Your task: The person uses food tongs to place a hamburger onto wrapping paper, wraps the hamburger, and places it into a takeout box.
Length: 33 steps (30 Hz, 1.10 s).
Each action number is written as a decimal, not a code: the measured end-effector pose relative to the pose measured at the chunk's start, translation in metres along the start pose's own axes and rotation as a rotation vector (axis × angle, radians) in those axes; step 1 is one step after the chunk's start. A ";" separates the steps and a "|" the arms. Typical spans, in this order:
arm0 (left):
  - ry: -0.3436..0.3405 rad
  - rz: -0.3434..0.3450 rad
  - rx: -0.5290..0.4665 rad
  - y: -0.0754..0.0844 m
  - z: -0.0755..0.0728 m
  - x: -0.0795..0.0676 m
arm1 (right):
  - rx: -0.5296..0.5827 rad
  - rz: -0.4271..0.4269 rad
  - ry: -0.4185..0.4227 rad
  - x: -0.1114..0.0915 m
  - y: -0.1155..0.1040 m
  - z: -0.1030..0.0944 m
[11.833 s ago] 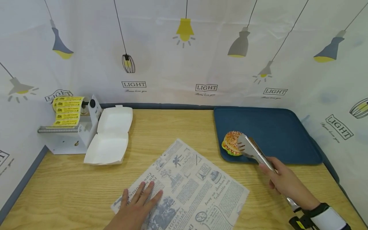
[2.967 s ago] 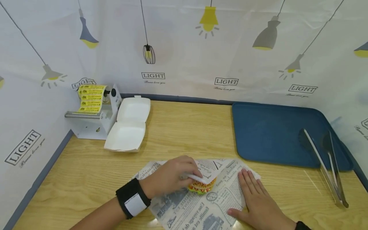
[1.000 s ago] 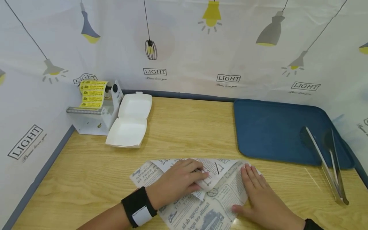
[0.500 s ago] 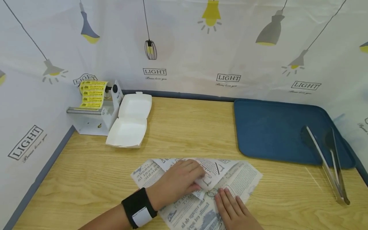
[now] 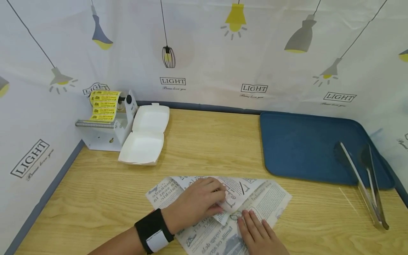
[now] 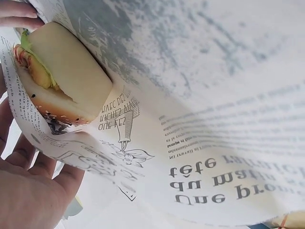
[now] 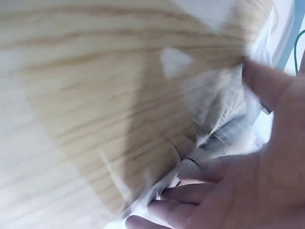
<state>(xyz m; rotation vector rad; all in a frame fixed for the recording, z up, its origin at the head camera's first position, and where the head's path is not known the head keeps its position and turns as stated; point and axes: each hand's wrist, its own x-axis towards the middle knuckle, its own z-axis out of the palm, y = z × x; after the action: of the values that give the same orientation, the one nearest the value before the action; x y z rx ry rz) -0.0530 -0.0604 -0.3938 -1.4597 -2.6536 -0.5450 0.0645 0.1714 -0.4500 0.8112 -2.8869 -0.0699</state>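
A sheet of newsprint-style wrapping paper (image 5: 271, 198) lies at the front of the table, its far corner folded over a toy-like sesame hamburger. My left hand (image 5: 197, 198) curls over this fold, gripping the hamburger through the paper. From the head the bun is hidden, but in the left wrist view the hamburger (image 6: 71, 67) sits tilted inside the paper, fingers of that hand cupped round the outside. My right hand (image 5: 259, 233) rests on the near part of the sheet, fingers straight, just right of the fold. Its right wrist view is blurred.
Metal tongs (image 5: 366, 198) lean across the near right edge of a blue tray (image 5: 302, 145). At the back left, an open white clamshell box (image 5: 141, 147) stands beside a label dispenser (image 5: 105, 131) with a yellow roll. A printed sheet covers the walls behind.
Earlier the hamburger went from the tray onto the paper, and the tongs were laid down. The left hand folded the paper over it. My right hand slid from the sheet's right edge toward the middle.
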 end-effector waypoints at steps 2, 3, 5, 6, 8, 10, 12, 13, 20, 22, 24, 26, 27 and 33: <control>-0.005 -0.003 0.004 0.000 0.000 0.000 | 0.122 0.039 -0.123 0.005 0.001 -0.011; -0.010 -0.005 0.003 0.000 -0.001 0.000 | 0.194 0.066 -0.180 0.008 0.002 -0.017; -0.024 -0.011 0.001 0.001 -0.001 -0.001 | 0.292 0.108 -0.233 0.013 0.004 -0.026; -0.027 -0.010 0.001 0.000 -0.002 -0.001 | 0.300 0.112 -0.205 0.014 0.005 -0.029; -0.030 -0.005 0.001 0.000 -0.002 -0.001 | 0.290 0.110 -0.126 0.016 0.005 -0.034; -0.033 0.000 0.005 0.000 -0.002 -0.001 | 0.238 0.082 -0.022 0.017 0.007 -0.039; -0.032 0.007 0.010 -0.001 -0.002 -0.001 | 0.195 0.049 0.069 0.018 0.010 -0.043; -0.032 0.011 0.013 -0.001 -0.003 -0.002 | 0.193 0.038 0.084 0.019 0.011 -0.046; -0.048 0.011 0.017 -0.001 -0.004 -0.002 | 0.340 0.145 -0.251 0.022 0.016 -0.062; -0.044 0.008 0.009 -0.001 -0.005 -0.003 | 0.416 0.175 -0.339 0.022 0.018 -0.063; -0.040 0.010 0.003 -0.002 -0.005 -0.003 | 0.493 0.151 -0.351 0.021 0.022 -0.061; -0.039 0.017 0.001 -0.002 -0.005 -0.004 | 0.541 0.084 -0.327 0.020 0.028 -0.061; -0.041 0.021 -0.003 -0.002 -0.005 -0.004 | 0.567 0.056 -0.309 0.020 0.031 -0.061; -0.088 0.040 -0.030 -0.003 -0.010 -0.004 | 0.532 0.083 -0.219 0.021 0.036 -0.070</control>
<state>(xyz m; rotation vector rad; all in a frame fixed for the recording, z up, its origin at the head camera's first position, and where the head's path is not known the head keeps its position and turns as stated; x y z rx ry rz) -0.0549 -0.0686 -0.3863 -1.5773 -2.6863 -0.5316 0.0387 0.1911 -0.3752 0.7928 -3.1848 0.6850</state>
